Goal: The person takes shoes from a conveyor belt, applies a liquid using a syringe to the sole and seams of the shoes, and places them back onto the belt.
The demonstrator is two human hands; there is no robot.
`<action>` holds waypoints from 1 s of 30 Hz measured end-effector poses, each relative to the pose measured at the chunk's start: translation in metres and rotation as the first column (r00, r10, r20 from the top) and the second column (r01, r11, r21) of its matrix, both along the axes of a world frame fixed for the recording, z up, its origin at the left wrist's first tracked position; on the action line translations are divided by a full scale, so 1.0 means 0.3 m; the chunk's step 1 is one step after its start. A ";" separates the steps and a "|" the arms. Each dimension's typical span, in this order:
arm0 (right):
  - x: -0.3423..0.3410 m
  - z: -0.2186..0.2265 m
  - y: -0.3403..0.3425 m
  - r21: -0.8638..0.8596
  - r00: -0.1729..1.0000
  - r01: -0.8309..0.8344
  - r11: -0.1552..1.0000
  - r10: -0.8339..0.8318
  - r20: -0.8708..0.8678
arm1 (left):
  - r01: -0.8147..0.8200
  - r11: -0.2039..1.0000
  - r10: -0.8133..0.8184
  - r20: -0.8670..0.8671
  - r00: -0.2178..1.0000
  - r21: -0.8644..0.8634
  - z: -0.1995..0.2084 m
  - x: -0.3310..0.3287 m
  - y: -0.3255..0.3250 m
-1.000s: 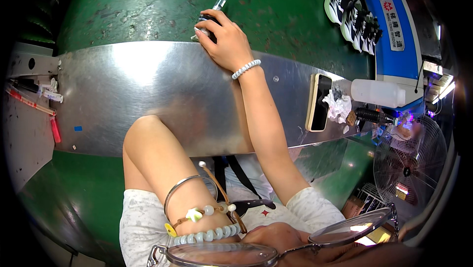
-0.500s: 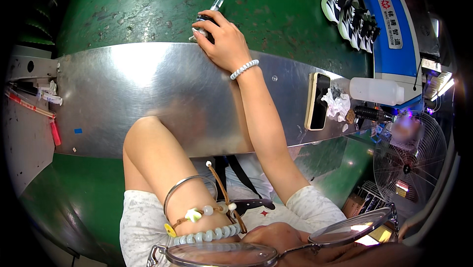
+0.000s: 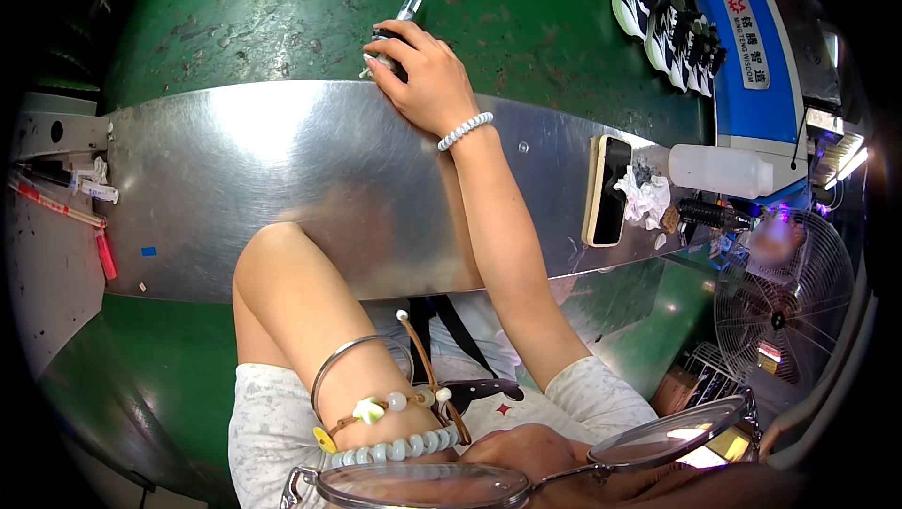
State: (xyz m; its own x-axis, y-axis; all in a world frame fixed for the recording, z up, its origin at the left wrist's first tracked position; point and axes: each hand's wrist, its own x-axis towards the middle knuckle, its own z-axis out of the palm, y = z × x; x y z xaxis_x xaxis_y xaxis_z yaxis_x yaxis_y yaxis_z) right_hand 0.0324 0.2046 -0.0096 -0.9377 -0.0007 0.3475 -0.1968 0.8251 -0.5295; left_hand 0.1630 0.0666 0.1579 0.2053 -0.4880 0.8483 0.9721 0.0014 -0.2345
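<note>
And here's the right hand (image 3: pixel 427 81), out over the far edge of the metal ledge (image 3: pixel 376 156), fingers curled together around a slim clear syringe (image 3: pixel 411 6)! The needle end pokes free past the knuckles, pointing up and to the right over the green surface (image 3: pixel 282 30), but the rear half vanishes under the fingers. There's something dark between thumb and forefinger; whether it belongs to the syringe, I can't tell. How tightly the fingers press is also hidden.

Over to the left arm (image 3: pixel 296 288): elbow on the ledge side, bent sharply back, bangle and beads around the wrist, and the left hand is out of sight behind the glasses (image 3: pixel 672 434) and the lower edge, so no telling how its fingers sit.

Right side now: a phone (image 3: pixel 611 191) lies beside crumpled tissue (image 3: pixel 645 201), a pale bottle (image 3: pixel 719 171) just beyond. The dark-and-white shoes (image 3: pixel 662 30) crowd together, hard to count, next to a blue panel (image 3: pixel 785 77). Lower down, a blurred patch covers part of the fan (image 3: pixel 785 293).
</note>
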 end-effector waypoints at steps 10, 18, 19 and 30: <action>-0.017 0.009 -0.011 0.127 0.954 0.011 0.992 0.028 -0.299 | 0.008 1.000 -0.008 0.002 1.000 0.023 0.008 0.003 -0.019; 0.450 0.123 0.172 0.156 0.941 0.274 0.949 -0.231 -0.248 | 0.038 0.997 -0.033 -0.075 0.997 0.070 0.001 0.028 -0.023; 0.556 0.144 0.219 0.148 0.927 0.339 0.929 -0.304 -0.219 | 0.038 0.996 -0.030 -0.098 0.995 0.084 0.004 0.036 -0.017; 1.271 0.154 0.539 -0.287 0.554 0.754 0.591 -0.807 -0.204 | 0.091 0.867 0.237 -0.568 0.788 0.489 -0.118 0.102 0.241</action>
